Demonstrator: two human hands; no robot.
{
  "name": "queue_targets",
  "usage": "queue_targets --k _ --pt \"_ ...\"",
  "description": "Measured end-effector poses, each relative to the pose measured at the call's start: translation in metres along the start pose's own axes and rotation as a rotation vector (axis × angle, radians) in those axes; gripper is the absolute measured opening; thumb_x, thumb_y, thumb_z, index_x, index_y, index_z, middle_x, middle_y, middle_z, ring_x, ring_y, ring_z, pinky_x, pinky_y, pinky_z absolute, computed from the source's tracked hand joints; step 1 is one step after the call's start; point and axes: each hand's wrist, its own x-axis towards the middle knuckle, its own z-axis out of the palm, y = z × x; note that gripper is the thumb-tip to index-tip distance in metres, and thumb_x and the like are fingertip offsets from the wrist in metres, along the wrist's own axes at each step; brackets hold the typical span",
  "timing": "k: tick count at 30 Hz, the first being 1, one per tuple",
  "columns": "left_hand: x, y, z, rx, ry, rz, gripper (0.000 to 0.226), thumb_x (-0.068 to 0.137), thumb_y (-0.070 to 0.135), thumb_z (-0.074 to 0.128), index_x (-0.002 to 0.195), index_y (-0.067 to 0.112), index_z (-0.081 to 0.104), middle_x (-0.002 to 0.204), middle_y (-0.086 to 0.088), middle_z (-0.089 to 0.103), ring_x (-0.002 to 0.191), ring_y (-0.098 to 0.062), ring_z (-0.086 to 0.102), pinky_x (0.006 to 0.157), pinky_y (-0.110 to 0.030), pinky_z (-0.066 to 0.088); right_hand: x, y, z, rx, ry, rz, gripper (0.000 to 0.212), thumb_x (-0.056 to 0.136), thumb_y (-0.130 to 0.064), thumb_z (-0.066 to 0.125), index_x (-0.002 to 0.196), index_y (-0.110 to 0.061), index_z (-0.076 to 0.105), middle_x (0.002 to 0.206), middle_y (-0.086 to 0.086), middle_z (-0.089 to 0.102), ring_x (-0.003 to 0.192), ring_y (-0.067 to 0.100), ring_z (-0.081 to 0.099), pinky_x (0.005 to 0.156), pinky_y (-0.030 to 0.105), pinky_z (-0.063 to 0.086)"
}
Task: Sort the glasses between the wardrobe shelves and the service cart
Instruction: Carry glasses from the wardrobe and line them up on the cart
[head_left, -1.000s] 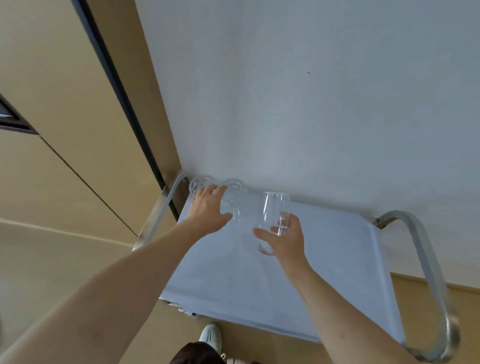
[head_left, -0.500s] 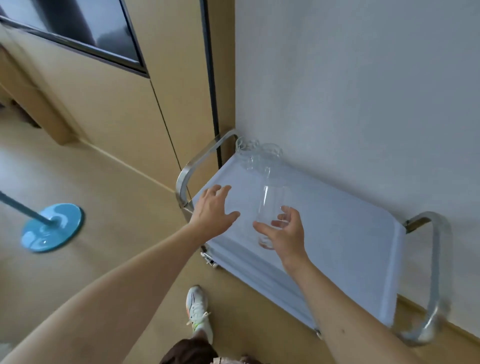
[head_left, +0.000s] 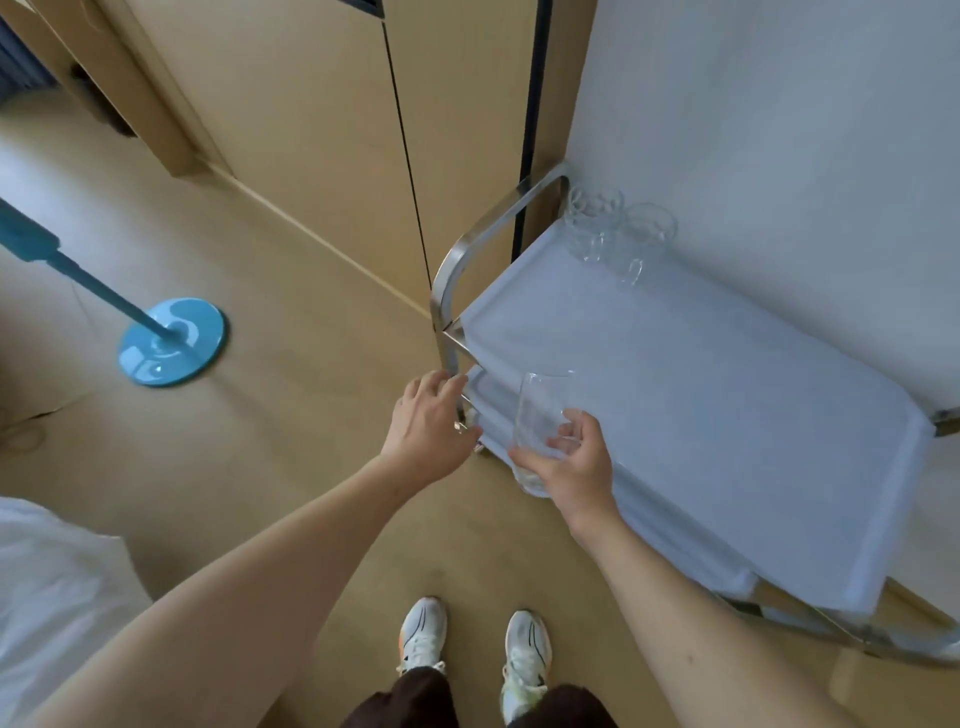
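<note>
Carrying the tall glass (head_left: 543, 415) clamped in my right hand (head_left: 571, 467) beside the service cart (head_left: 675, 395), I keep it upright; left hand (head_left: 428, 431) relaxed, empty.

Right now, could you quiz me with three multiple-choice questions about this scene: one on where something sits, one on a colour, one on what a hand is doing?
1. Where do the clear glasses on the white-topped steel cart stand?
A. far corner by the wall
B. near edge
C. floor

2. What colour is the round stand base on the floor?
A. red
B. blue
C. black

3. What is the right hand doing?
A. hanging empty
B. pressing the cart
C. holding a tall clear glass

Answers: 1 A, they cluster beside the wall and the cart's handle. 2 B, the disc is bright blue. 3 C, fingers wrap the glass; the left hand is open.
</note>
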Motion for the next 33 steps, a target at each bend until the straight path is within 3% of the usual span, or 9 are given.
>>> queue_targets --k 2,6,10,15,18,24,28,33 --pt "-0.001 -0.017 0.011 0.051 -0.061 0.042 0.072 0.086 0.041 0.07 0.149 0.019 0.042 0.151 -0.011 0.04 0.138 -0.035 0.034 0.113 -0.045 0.034 -0.003 0.009 0.012 -0.033 0.019 0.01 0.081 0.06 -0.026 0.099 0.126 -0.026 0.051 0.119 -0.006 0.053 0.108 0.009 0.061 0.075 0.018 0.051" --pt "0.001 -0.043 0.03 0.108 -0.143 0.112 0.074 0.087 0.041 0.069 0.15 0.019 0.039 0.154 -0.011 0.037 0.141 -0.034 0.031 0.115 -0.044 0.031 -0.013 0.031 0.03 -0.085 0.052 0.05 0.076 0.062 -0.031 0.097 0.12 -0.031 0.048 0.12 -0.007 0.053 0.11 0.01 0.06 0.095 0.036 0.052" --pt "0.012 -0.058 0.048 0.114 -0.178 0.172 0.073 0.088 0.04 0.069 0.15 0.016 0.039 0.154 -0.013 0.037 0.142 -0.035 0.031 0.115 -0.046 0.031 -0.017 0.054 0.043 -0.079 0.062 0.086 0.081 0.06 -0.033 0.097 0.124 -0.036 0.046 0.123 -0.009 0.053 0.116 0.011 0.058 0.102 0.043 0.05" --pt "0.021 -0.073 0.082 0.115 -0.182 0.267 0.067 0.09 0.037 0.067 0.148 0.015 0.042 0.154 -0.014 0.038 0.14 -0.034 0.032 0.114 -0.046 0.032 -0.012 0.086 0.054 -0.055 0.105 0.104 0.077 0.048 -0.045 0.092 0.11 -0.052 0.046 0.115 -0.015 0.056 0.114 0.008 0.059 0.1 0.039 0.051" --pt "0.025 -0.08 0.105 0.091 -0.168 0.276 0.066 0.09 0.035 0.067 0.148 0.014 0.042 0.154 -0.014 0.038 0.141 -0.034 0.032 0.114 -0.046 0.032 -0.002 0.111 0.056 -0.062 0.112 0.094 0.079 0.056 -0.032 0.097 0.114 -0.049 0.046 0.116 -0.012 0.056 0.113 0.009 0.059 0.098 0.036 0.052" --pt "0.058 -0.095 0.169 0.095 -0.088 0.32 0.062 0.09 0.029 0.067 0.145 0.014 0.045 0.151 -0.013 0.042 0.137 -0.035 0.037 0.112 -0.045 0.034 0.044 0.179 0.057 -0.051 0.149 0.047 0.087 0.053 -0.034 0.097 0.125 -0.041 0.048 0.12 -0.012 0.057 0.114 0.006 0.059 0.095 0.031 0.052" --pt "0.093 -0.099 0.213 0.076 -0.027 0.33 0.064 0.093 0.036 0.066 0.148 0.013 0.043 0.153 -0.013 0.041 0.142 -0.034 0.033 0.115 -0.046 0.032 0.078 0.222 0.06 -0.006 0.176 -0.014 0.081 0.053 -0.032 0.096 0.118 -0.046 0.049 0.119 -0.011 0.057 0.112 0.006 0.06 0.091 0.03 0.053" --pt "0.138 -0.094 0.265 0.097 0.05 0.4 0.066 0.095 0.042 0.064 0.15 0.014 0.041 0.155 -0.013 0.039 0.144 -0.033 0.031 0.116 -0.045 0.032 0.125 0.26 0.053 0.008 0.226 -0.133 0.083 0.059 -0.029 0.098 0.126 -0.037 0.049 0.119 -0.011 0.059 0.109 0.004 0.062 0.094 0.03 0.052"
